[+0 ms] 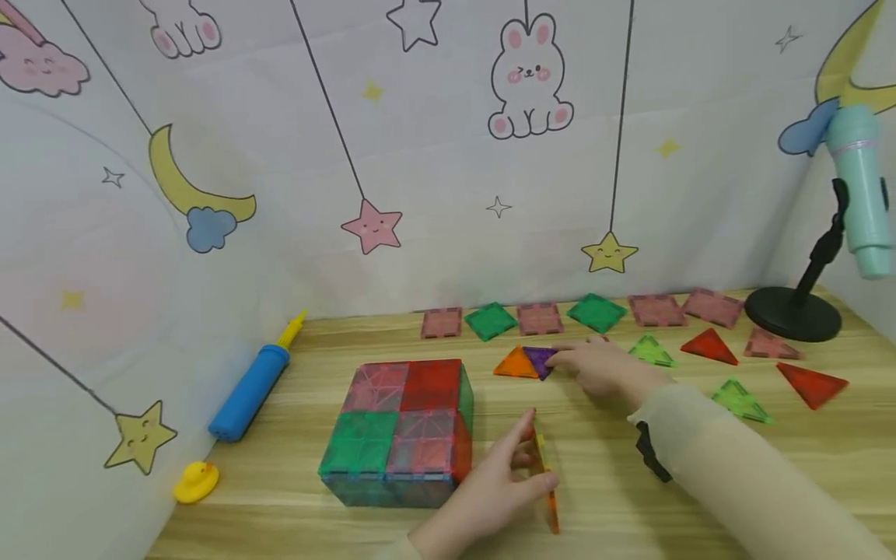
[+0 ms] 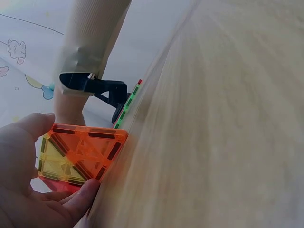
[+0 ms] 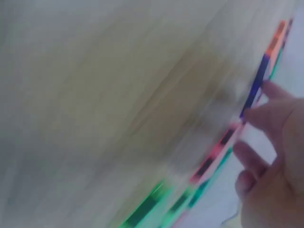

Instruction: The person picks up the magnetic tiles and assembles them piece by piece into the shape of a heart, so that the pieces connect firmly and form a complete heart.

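Between my left thumb and fingers, my left hand (image 1: 490, 482) pinches an orange triangle tile (image 1: 544, 474), standing it on edge against the wooden table (image 1: 630, 498); the left wrist view shows the same orange triangle tile (image 2: 78, 154) with a yellow panel inside its frame and my thumb curled over its top corner. My right hand (image 1: 602, 369) lies farther back on the table, fingers stretched out fairly straight, their tips touching a purple triangle tile (image 1: 540, 360) that lies flat, edge to edge with another orange triangle (image 1: 514, 364). The right wrist view is blurred, so I cannot tell more about that grip. Just left of my left hand sits a low block of magnetic tiles (image 1: 402, 428), its top made of red, green and pink squares. Green triangles (image 1: 651, 350) and red triangles (image 1: 708, 346) lie scattered to my right, with a row of pink and green squares (image 1: 539, 319) along the back wall. At the far left are a blue pump (image 1: 250, 389) and a yellow duck (image 1: 196, 481).
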`<act>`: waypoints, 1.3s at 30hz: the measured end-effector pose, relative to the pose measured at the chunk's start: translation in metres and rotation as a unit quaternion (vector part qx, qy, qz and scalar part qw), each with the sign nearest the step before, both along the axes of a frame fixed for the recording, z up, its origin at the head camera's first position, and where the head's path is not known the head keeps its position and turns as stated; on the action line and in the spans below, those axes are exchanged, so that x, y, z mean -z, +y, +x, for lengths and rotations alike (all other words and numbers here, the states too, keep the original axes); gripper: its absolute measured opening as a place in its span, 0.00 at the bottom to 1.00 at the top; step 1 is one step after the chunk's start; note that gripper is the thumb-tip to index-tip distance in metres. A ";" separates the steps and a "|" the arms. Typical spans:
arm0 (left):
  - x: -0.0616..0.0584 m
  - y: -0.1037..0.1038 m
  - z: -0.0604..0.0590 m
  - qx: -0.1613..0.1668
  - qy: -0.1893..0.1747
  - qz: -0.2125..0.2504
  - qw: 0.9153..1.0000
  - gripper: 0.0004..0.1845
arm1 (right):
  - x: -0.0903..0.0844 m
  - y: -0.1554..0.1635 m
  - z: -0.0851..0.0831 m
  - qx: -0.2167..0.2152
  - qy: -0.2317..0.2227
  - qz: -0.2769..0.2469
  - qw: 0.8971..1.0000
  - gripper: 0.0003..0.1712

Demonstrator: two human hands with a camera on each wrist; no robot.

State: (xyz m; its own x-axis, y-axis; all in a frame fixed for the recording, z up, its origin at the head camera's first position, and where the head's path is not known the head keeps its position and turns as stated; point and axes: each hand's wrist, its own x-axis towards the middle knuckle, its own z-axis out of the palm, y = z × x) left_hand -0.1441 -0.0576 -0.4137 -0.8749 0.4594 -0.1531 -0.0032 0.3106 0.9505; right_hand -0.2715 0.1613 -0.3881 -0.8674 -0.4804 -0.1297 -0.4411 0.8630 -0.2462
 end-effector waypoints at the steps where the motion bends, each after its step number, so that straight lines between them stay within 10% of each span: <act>1: 0.000 0.000 0.000 -0.002 0.001 -0.002 1.000 0.41 | 0.000 0.007 0.001 0.015 0.010 -0.001 1.000 0.27; 6: 0.000 0.000 -0.001 -0.002 0.005 -0.006 1.000 0.41 | 0.002 0.033 0.006 0.044 0.049 0.001 0.998 0.21; 15: 0.000 -0.002 -0.002 0.001 0.019 -0.005 1.000 0.41 | 0.005 0.029 0.006 -0.052 0.042 -0.045 0.997 0.21; 23: 0.001 0.000 -0.001 0.004 0.019 0.006 1.000 0.42 | 0.010 0.014 0.002 0.031 0.033 -0.063 0.997 0.32; 39: 0.001 -0.002 -0.002 -0.001 -0.005 0.001 1.000 0.41 | 0.005 0.004 -0.013 -0.006 0.012 -0.040 0.999 0.39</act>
